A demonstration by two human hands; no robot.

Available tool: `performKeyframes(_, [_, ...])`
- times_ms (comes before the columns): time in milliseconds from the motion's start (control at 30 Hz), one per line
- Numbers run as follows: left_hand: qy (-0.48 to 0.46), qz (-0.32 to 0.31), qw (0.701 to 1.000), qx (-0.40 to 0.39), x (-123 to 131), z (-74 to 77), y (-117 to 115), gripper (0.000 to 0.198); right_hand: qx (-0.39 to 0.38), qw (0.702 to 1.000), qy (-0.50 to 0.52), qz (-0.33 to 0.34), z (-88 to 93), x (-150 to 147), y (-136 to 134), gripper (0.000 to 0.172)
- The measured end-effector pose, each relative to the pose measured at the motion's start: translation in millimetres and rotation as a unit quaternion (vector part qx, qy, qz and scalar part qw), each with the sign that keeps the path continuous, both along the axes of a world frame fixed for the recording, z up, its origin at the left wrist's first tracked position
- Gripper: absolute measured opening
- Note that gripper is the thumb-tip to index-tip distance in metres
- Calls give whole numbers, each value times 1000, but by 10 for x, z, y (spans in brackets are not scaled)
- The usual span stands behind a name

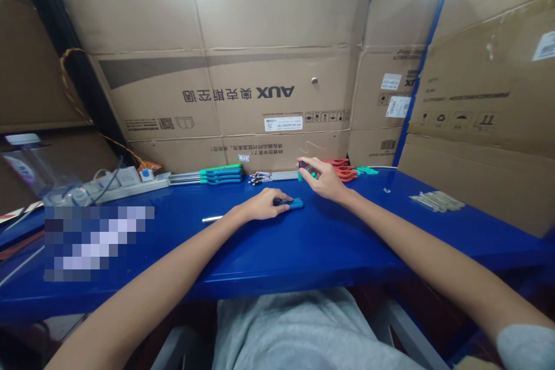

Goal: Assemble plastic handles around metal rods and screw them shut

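Note:
On the blue table (277,254), my left hand (266,204) is closed on a small blue handle-shaped part (296,203) lying flat. A thin metal strip (212,219) sticks out to the left of that hand, partly behind my forearm. Above the blue part, my right hand (323,178) pinches a small screwdriver (300,172) with a dark and green handle. Its thin shaft points down at the blue part; whether the tip touches is too small to tell.
Along the back lie blue-green handled tools (223,174), small metal pieces (260,178) and red-orange handles (342,170). Clear packets (437,201) are at the right. A bottle (37,170) and power strip (130,186) stand left. Cardboard (243,23) walls the back.

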State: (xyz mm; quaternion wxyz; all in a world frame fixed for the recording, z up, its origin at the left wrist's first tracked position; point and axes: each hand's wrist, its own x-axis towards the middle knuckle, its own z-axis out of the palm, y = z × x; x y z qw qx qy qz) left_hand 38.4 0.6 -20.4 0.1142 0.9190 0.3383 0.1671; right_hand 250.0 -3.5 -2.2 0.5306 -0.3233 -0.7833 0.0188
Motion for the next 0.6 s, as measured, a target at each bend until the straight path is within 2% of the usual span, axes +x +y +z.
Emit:
performKeyframes(200, [7,-2,1000,6,-2,-1,4,37,-38,995,66,58,-16,-26,22,32])
performKeyframes(333, [6,2,1000,2,0,-9,14,38,-8,997,64,35,-11,5,41,23])
performKeyframes(600, [9,-1,1000,-4,-1,-9,21,38,27,999,44,-16,29,-8,26,18])
